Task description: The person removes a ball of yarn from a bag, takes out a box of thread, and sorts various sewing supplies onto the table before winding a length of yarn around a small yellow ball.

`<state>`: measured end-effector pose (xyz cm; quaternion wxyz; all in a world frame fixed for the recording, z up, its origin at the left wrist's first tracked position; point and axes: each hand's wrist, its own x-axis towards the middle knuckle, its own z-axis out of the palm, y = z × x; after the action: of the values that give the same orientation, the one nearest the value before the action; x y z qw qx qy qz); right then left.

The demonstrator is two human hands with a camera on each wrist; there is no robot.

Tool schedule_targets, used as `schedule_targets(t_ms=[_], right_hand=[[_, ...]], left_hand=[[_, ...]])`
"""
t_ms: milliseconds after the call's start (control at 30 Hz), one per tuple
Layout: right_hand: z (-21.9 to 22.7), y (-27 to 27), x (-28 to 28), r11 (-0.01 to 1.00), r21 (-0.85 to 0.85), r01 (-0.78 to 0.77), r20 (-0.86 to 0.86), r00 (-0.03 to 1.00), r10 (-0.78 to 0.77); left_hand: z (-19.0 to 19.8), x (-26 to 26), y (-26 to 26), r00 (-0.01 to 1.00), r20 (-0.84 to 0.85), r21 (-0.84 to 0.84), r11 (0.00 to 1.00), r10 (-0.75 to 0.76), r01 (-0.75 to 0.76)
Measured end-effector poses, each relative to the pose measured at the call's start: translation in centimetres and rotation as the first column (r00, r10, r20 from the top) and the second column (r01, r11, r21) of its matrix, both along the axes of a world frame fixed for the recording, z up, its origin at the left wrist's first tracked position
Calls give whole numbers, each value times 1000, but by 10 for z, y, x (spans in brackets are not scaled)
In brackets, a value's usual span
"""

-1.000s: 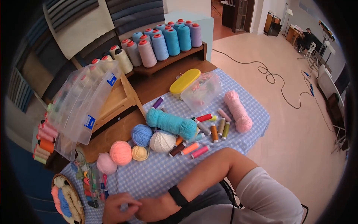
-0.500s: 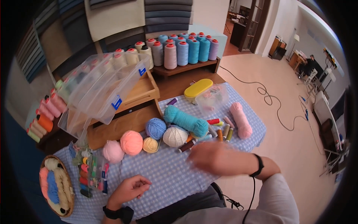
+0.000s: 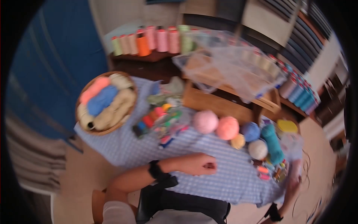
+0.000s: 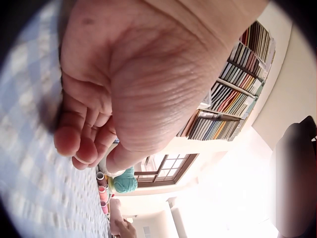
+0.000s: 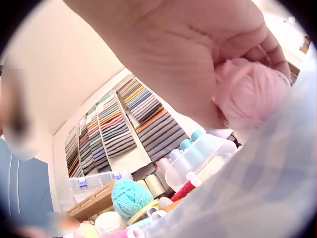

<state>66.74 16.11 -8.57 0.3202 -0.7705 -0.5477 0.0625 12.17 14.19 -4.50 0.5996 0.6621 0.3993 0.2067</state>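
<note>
At the right end of the checked tablecloth point(image 3: 227, 179), my right hand point(image 3: 292, 185) grips a pink yarn skein point(image 5: 252, 94). Its fingers curl round the skein's end in the right wrist view, close to the cloth. My left hand point(image 3: 195, 163) lies at the table's front middle with loosely bent fingers and holds nothing. A teal skein point(image 3: 273, 145), a white yarn ball point(image 3: 258, 149) and several small thread spools point(image 3: 263, 170) lie left of my right hand. Beyond my left hand sit pink point(image 3: 206, 121), coral point(image 3: 228, 128), blue point(image 3: 251, 131) and small yellow yarn balls point(image 3: 238, 141).
A wicker basket point(image 3: 78, 106) of skeins stands at the table's left end. Beside it lie small coloured craft items point(image 3: 158, 117). Behind the balls are a wooden drawer unit point(image 3: 212, 100) and a clear plastic case point(image 3: 223, 63). A yellow-lidded box point(image 3: 287, 126) stands far right.
The head view has swung left. My right hand has moved from over the spools to the pink skein and taken hold of it. My left hand stays near the table's front.
</note>
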Motion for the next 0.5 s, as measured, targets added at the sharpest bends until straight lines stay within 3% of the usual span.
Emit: schedule_targets(t_ms=[33, 67, 100, 133, 167, 200, 233, 267, 367, 433, 467, 500], right_hand=[[-5, 8, 21, 998, 65, 16, -52, 999, -13], [-47, 20, 94, 965, 256, -49, -121, 989, 83], [-6, 8, 64, 938, 317, -137, 272, 961, 49], [-1, 13, 88, 985, 155, -79, -188, 976, 108], [36, 17, 28, 984, 151, -93, -187, 975, 121], [58, 23, 13, 931, 363, -24, -141, 987, 80], [97, -39, -119, 828, 560, 37, -106, 994, 27], [99, -46, -148, 829, 558, 36, -106, 994, 28], [61, -61, -205, 811, 454, -368, 14, 914, 406], [55, -78, -236, 740, 348, -576, 69, 803, 592], [77, -80, -263, 556, 202, -806, 33, 573, 819], [77, -79, -282, 435, 251, -865, 46, 459, 887]], left_hand=[[5, -1, -1, 1000, 2, -16, 1000, -11, 11], [4, -1, -2, 999, -1, -20, 999, 32, -32], [1, -2, 0, 1000, 20, 1, 1000, -3, 3], [0, -3, -1, 998, 43, 23, 999, -45, 44], [0, -3, -2, 999, 44, 20, 999, -31, 30], [0, -2, -1, 996, 59, 116, 992, -60, 53], [2, -2, -1, 993, 70, 213, 974, -93, 76], [7, -3, -3, 993, 70, 210, 975, -92, 75], [31, 8, -11, 981, 138, 129, 984, -138, 120], [38, 28, -27, 925, 379, 229, 970, -14, -79], [44, 35, -36, 971, 238, 321, 945, -21, -58], [41, 46, -42, 931, 363, 312, 946, -33, -88]])
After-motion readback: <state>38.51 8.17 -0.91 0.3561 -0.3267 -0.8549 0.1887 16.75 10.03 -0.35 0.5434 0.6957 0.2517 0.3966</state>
